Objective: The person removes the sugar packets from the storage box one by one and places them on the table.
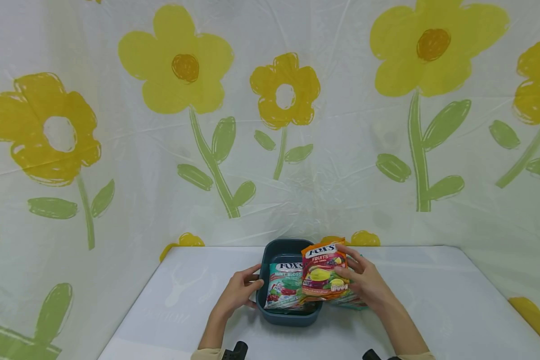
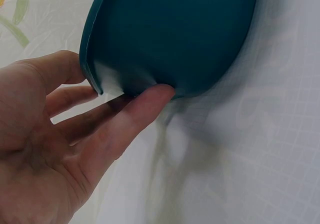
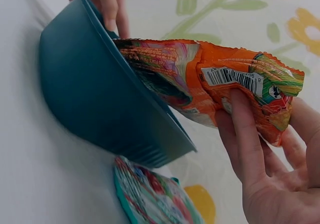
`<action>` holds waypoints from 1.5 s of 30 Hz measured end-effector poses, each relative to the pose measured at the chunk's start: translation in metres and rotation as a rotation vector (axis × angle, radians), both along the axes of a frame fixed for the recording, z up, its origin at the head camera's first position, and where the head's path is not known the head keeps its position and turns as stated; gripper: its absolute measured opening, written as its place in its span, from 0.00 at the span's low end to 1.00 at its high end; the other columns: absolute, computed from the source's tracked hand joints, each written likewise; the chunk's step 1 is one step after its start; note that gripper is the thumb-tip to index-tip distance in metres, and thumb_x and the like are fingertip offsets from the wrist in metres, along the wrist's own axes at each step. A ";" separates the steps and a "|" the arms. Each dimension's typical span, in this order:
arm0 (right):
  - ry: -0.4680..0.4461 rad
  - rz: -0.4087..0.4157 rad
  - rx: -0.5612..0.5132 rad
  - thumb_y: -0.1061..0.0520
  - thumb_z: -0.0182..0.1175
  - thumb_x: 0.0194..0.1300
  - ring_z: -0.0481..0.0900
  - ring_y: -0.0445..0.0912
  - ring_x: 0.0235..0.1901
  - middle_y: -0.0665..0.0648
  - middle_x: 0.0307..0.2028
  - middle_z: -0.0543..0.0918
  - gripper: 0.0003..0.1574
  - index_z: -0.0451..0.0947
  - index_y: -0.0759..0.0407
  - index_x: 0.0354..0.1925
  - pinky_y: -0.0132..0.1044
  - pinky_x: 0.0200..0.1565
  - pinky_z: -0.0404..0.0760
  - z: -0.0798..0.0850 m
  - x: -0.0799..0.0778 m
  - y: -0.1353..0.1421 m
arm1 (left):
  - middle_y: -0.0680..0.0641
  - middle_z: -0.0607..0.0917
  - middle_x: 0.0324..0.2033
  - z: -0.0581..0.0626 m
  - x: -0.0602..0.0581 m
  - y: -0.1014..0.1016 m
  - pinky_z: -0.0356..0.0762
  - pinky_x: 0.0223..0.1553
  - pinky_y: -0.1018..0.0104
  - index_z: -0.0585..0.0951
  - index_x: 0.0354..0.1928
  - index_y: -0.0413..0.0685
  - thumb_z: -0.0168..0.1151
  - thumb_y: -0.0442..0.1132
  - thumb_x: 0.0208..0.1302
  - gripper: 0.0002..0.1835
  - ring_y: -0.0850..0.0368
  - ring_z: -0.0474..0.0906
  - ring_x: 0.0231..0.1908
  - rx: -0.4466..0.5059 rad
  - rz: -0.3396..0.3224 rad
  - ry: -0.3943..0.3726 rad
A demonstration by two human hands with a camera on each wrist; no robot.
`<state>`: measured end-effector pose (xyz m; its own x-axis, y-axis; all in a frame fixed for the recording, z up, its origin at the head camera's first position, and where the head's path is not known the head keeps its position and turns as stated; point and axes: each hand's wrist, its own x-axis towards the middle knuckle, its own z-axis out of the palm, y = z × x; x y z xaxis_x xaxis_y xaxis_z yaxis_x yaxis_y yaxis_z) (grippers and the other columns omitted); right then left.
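Where the orange Fox's Fruits candy bag [image 1: 322, 274] is held: above the right rim of the dark teal tub [image 1: 292, 319]; whether the rim is touched cannot be told.
Right hand [image 1: 364, 282]: the Fruits bag's right side is gripped between thumb and fingers.
Left hand [image 1: 239, 288]: the tub's left side is held at the rim.
Mint Blossom bag [image 1: 282, 289]: laid inside the tub.
Teal-edged bag [image 3: 155, 196]: seen just right of the tub.
Fruits packaging: judged light, soft and slick, with loose contents likely; best grasped by its filled middle, not by the thin seam.
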<state>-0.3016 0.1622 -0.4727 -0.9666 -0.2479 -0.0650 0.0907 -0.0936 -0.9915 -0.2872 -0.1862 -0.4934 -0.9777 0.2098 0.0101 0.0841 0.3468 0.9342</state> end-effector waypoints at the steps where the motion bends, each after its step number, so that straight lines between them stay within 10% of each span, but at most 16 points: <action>1: -0.004 -0.004 -0.001 0.52 0.62 0.67 0.75 0.51 0.58 0.59 0.71 0.64 0.39 0.60 0.39 0.72 0.48 0.53 0.85 0.000 0.001 0.002 | 0.30 0.78 0.58 0.000 0.000 0.000 0.87 0.27 0.56 0.67 0.71 0.44 0.58 0.40 0.70 0.29 0.44 0.81 0.52 0.001 0.000 -0.001; 36: 0.034 -0.110 -0.079 0.53 0.55 0.73 0.81 0.37 0.49 0.36 0.53 0.77 0.38 0.54 0.36 0.75 0.36 0.50 0.86 -0.001 0.015 0.083 | 0.29 0.77 0.59 0.000 0.001 0.003 0.87 0.28 0.55 0.66 0.72 0.44 0.57 0.40 0.71 0.29 0.43 0.81 0.52 -0.004 -0.002 -0.018; 45: -0.062 -0.198 -0.104 0.49 0.57 0.71 0.79 0.35 0.47 0.43 0.62 0.64 0.40 0.53 0.30 0.74 0.32 0.50 0.85 0.004 0.014 0.103 | 0.30 0.77 0.60 0.000 -0.002 0.002 0.88 0.29 0.55 0.66 0.72 0.45 0.57 0.41 0.71 0.29 0.42 0.80 0.53 -0.011 0.004 -0.018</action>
